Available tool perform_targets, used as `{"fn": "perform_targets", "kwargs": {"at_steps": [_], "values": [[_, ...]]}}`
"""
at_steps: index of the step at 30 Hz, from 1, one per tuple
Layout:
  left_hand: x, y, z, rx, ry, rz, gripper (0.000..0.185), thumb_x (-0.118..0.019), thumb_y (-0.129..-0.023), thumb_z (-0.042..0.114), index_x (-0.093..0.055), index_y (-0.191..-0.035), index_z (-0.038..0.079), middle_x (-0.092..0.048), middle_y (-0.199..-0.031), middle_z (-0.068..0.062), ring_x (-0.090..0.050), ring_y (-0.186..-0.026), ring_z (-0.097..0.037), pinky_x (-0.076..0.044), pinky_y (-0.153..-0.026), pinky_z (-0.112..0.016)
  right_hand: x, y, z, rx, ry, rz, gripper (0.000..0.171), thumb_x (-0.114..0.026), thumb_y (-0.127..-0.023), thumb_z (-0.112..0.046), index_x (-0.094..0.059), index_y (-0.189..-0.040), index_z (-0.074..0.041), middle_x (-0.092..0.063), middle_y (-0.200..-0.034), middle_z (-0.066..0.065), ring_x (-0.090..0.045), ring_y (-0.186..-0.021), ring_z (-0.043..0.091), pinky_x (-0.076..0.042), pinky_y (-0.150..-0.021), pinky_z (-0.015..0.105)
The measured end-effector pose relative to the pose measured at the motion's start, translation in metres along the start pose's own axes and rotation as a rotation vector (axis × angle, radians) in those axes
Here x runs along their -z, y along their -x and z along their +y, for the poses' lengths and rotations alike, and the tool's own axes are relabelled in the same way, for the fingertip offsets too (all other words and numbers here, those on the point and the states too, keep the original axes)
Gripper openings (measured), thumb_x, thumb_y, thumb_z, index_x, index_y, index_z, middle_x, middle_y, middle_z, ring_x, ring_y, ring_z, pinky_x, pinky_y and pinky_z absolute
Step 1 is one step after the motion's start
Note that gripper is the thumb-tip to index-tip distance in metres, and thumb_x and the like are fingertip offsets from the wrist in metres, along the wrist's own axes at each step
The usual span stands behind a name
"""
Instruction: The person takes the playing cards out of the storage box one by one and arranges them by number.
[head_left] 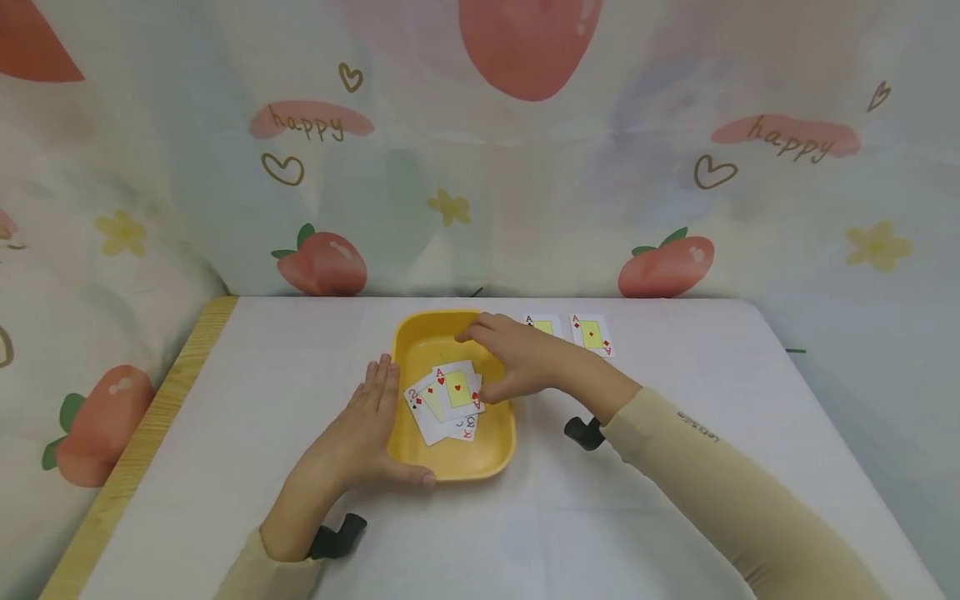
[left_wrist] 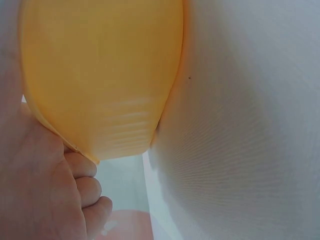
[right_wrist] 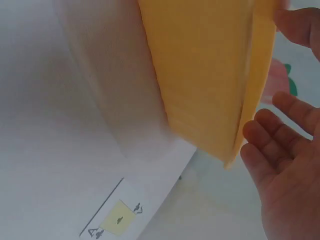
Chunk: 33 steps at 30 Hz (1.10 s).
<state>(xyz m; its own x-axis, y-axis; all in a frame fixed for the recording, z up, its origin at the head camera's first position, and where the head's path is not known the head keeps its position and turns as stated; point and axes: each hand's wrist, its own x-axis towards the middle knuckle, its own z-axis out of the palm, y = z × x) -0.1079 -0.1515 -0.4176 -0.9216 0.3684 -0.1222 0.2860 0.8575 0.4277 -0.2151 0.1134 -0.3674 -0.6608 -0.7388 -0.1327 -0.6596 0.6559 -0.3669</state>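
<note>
Your left hand (head_left: pixel 360 437) lies flat against the left wall of the yellow tray (head_left: pixel 420 337), fingers straight and thumb along the near rim, likely bracing it so it cannot slide on the white surface (head_left: pixel 675 500). Inside the tray sits a loose pile of cards (head_left: pixel 446 400), an ace of hearts on top. Your right hand (head_left: pixel 517 354) hovers over them with its grip loosely apart, holding nothing. Beyond it, two aces (head_left: pixel 573 332) lie face up, side by side.
</note>
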Motion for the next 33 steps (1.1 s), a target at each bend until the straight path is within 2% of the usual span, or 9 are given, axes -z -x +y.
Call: {"fn": "perform_targets", "kwargs": {"at_steps": [4, 7, 9, 14, 20, 28, 33], "values": [[0.000, 0.000, 0.000, 0.002, -0.012, 0.000, 0.154, -0.074, -0.054, 0.085, 0.001, -0.159, 0.001, 0.009, -0.167, -0.014, 0.006, -0.154, -0.033, -0.015, -0.123, -0.052, -0.008, -0.006, -0.007, -0.017, 0.003, -0.045, 0.082, -0.081, -0.075, -0.040, -0.048, -0.145, -0.013, -0.050, -0.140, 0.004, -0.051, -0.115, 0.014, -0.046, -0.105, 0.032], [0.001, 0.001, 0.001, 0.002, -0.012, -0.001, 0.154, -0.075, -0.054, 0.084, 0.001, -0.159, 0.001, 0.009, -0.167, -0.014, 0.006, -0.154, -0.033, -0.014, -0.123, -0.052, -0.012, -0.010, -0.012, -0.042, 0.055, -0.072, 0.085, -0.082, -0.074, -0.040, -0.048, -0.146, -0.013, -0.050, -0.138, 0.005, -0.052, -0.107, 0.013, -0.049, -0.097, 0.030], [0.001, 0.001, 0.000, -0.003, -0.010, 0.002, 0.153, -0.076, -0.055, 0.083, 0.000, -0.159, 0.000, 0.008, -0.167, -0.015, 0.006, -0.154, -0.033, -0.015, -0.123, -0.052, -0.015, -0.013, -0.016, -0.053, 0.116, -0.084, 0.086, -0.083, -0.073, -0.040, -0.048, -0.147, -0.013, -0.051, -0.137, 0.004, -0.052, -0.109, 0.014, -0.050, -0.097, 0.030], [0.002, 0.002, -0.001, -0.017, 0.003, 0.009, 0.152, -0.078, -0.057, 0.079, 0.000, -0.158, -0.001, 0.008, -0.167, -0.016, 0.006, -0.154, -0.034, -0.014, -0.123, -0.053, -0.024, -0.025, -0.020, -0.074, 0.237, -0.129, 0.090, -0.085, -0.072, -0.044, -0.047, -0.148, -0.014, -0.051, -0.140, 0.003, -0.047, -0.126, 0.019, -0.044, -0.109, 0.035], [0.000, 0.001, -0.001, -0.012, 0.006, 0.008, 0.152, -0.078, -0.056, 0.080, 0.001, -0.159, 0.000, 0.009, -0.167, -0.015, 0.006, -0.154, -0.034, -0.014, -0.123, -0.053, -0.033, -0.034, -0.021, -0.091, 0.355, -0.196, 0.093, -0.084, -0.072, -0.049, -0.046, -0.149, -0.012, -0.051, -0.141, 0.003, -0.047, -0.126, 0.019, -0.041, -0.113, 0.033], [-0.001, 0.001, -0.001, -0.012, 0.002, -0.001, 0.153, -0.077, -0.056, 0.082, 0.001, -0.159, 0.000, 0.010, -0.167, -0.014, 0.007, -0.154, -0.033, -0.014, -0.123, -0.053, -0.035, -0.035, -0.024, -0.107, 0.372, -0.219, 0.088, -0.083, -0.073, -0.048, -0.048, -0.146, -0.012, -0.052, -0.138, 0.003, -0.049, -0.120, 0.019, -0.043, -0.111, 0.034], [0.000, 0.001, 0.001, -0.009, 0.003, 0.001, 0.153, -0.077, -0.055, 0.082, 0.001, -0.159, 0.000, 0.009, -0.167, -0.014, 0.006, -0.154, -0.033, -0.014, -0.123, -0.052, -0.036, -0.036, -0.023, -0.130, 0.361, -0.215, 0.082, -0.083, -0.072, -0.047, -0.053, -0.142, -0.015, -0.053, -0.131, 0.001, -0.050, -0.111, 0.017, -0.046, -0.107, 0.033]]}}
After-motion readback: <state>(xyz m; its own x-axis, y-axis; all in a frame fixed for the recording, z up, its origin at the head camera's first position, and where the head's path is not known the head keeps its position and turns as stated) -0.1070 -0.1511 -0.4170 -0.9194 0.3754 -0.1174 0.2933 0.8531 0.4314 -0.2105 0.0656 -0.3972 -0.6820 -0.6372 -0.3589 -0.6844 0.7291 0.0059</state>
